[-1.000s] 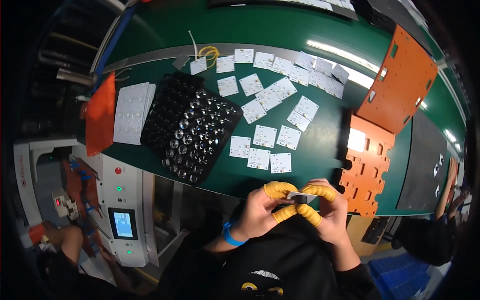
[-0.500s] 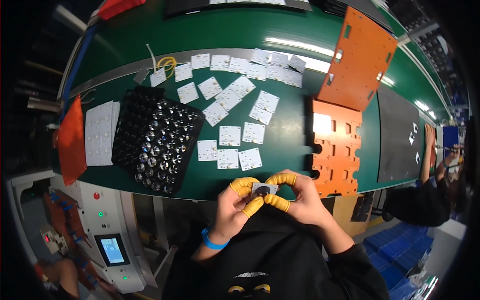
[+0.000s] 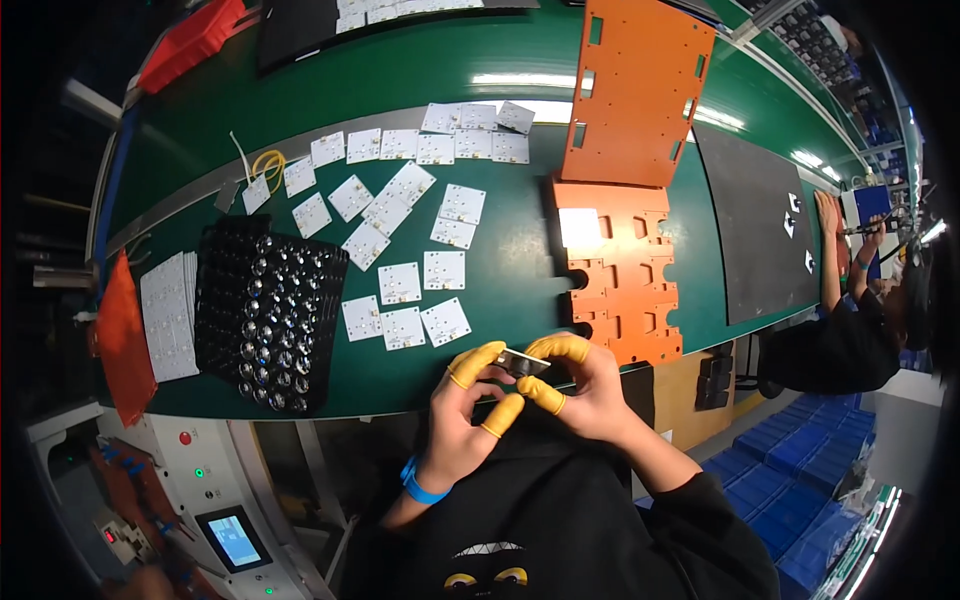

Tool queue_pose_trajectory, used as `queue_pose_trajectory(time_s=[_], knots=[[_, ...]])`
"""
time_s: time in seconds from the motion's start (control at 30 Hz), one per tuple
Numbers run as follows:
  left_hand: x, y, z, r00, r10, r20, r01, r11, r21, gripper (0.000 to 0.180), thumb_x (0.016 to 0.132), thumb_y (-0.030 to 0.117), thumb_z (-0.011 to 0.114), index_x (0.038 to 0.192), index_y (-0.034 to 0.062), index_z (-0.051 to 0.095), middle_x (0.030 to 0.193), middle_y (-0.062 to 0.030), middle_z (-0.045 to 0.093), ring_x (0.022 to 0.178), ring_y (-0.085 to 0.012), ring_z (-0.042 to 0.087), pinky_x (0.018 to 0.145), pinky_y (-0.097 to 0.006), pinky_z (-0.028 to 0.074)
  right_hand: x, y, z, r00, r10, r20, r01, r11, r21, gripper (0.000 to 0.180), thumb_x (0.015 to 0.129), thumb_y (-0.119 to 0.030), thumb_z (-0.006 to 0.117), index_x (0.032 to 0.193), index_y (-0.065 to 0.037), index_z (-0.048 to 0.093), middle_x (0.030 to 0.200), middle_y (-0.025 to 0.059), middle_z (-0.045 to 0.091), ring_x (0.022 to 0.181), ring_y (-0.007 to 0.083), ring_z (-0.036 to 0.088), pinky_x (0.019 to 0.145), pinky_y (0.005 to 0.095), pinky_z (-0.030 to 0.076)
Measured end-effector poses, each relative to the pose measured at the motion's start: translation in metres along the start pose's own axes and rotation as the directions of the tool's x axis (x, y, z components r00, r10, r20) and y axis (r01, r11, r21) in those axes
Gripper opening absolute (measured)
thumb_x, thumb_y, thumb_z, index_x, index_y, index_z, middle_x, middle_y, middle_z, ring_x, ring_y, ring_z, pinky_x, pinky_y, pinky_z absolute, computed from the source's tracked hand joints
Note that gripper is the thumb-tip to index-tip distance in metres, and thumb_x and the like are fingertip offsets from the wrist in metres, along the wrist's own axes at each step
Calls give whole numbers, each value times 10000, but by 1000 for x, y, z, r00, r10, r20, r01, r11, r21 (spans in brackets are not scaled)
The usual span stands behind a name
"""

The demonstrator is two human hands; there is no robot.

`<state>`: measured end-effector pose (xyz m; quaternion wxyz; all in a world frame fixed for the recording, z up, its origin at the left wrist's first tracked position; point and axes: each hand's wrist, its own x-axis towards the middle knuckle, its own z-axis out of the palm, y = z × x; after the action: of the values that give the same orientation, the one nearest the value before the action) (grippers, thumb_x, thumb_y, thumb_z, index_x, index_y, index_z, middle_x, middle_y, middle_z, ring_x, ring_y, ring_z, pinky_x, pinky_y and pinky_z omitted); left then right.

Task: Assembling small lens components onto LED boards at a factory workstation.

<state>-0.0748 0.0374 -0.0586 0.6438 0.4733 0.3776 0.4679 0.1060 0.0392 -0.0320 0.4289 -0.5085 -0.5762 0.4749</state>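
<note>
A small white circuit board (image 3: pixel 535 362) with a dark round part (image 3: pixel 519 369) on its near side is tilted in front of my chest, just off the table's front edge. My right hand (image 3: pixel 590 392) pinches it between thumb and index finger, both in yellow finger cots. At the board's left corner is the index fingertip of my left hand (image 3: pixel 465 412), also in yellow cots. That hand's thumb is spread apart, below the dark part. Several white circuit boards (image 3: pixel 401 283) lie on the green table (image 3: pixel 515 290) beyond my hands.
At left, a black tray (image 3: pixel 225 290) carries rows of clear lenses (image 3: pixel 285 340), beside stacked white panels (image 3: pixel 168 310) and a red bin (image 3: pixel 125 345). An orange fixture (image 3: pixel 622 320) with a raised lid (image 3: pixel 635 95) stands at right. Beyond are a black mat (image 3: pixel 755 230) and another person's arm (image 3: pixel 830 255).
The view has swung right, so the table's things sit further left. The held board has tilted more edge-on, and my left thumb has come away from its dark part.
</note>
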Motion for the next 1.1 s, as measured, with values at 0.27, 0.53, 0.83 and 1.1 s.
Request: queue_pose_trajectory(time_s=[0.27, 0.53, 0.83, 1.1], knots=[[16, -3, 7, 994, -13, 105, 3, 996, 94, 336, 778, 32, 810, 1046, -27, 616, 954, -80, 660, 845, -132, 651, 770, -277, 536, -14, 5, -19, 964, 242, 109, -265, 900, 346, 260, 850, -2, 711, 1085, 21, 602, 1073, 78, 638, 1016, 162, 620, 908, 308, 499], [39, 4, 43, 933, -345, 101, 357, 922, -147, 217, 983, 144, 599, 1019, -67, 637, 698, 1, 574, 542, -27, 490, 446, -188, 341, -3, 7, -30, 854, -499, -149, 301, 706, -641, 325, 643, 30, 775, 940, 25, 645, 961, 119, 626, 872, 313, 632, 749, 387, 539], [100, -13, 67, 950, -312, -11, 312, 949, -35, 148, 884, -20, 587, 1000, -101, 630, 803, -73, 661, 598, -77, 564, 507, -217, 437, 12, 13, -27, 883, -393, -257, 131, 732, -669, 379, 705, -6, 756, 1048, 74, 618, 1139, 207, 569, 1007, 407, 576, 870, 436, 500], [108, -37, 61, 930, -367, -13, 366, 925, 99, 149, 878, 15, 545, 916, -101, 630, 703, -110, 647, 527, -120, 567, 461, -301, 444, 18, 16, -27, 951, -250, -182, 38, 679, -733, 322, 732, -28, 695, 989, 143, 600, 1186, 269, 558, 1064, 437, 555, 948, 469, 457]])
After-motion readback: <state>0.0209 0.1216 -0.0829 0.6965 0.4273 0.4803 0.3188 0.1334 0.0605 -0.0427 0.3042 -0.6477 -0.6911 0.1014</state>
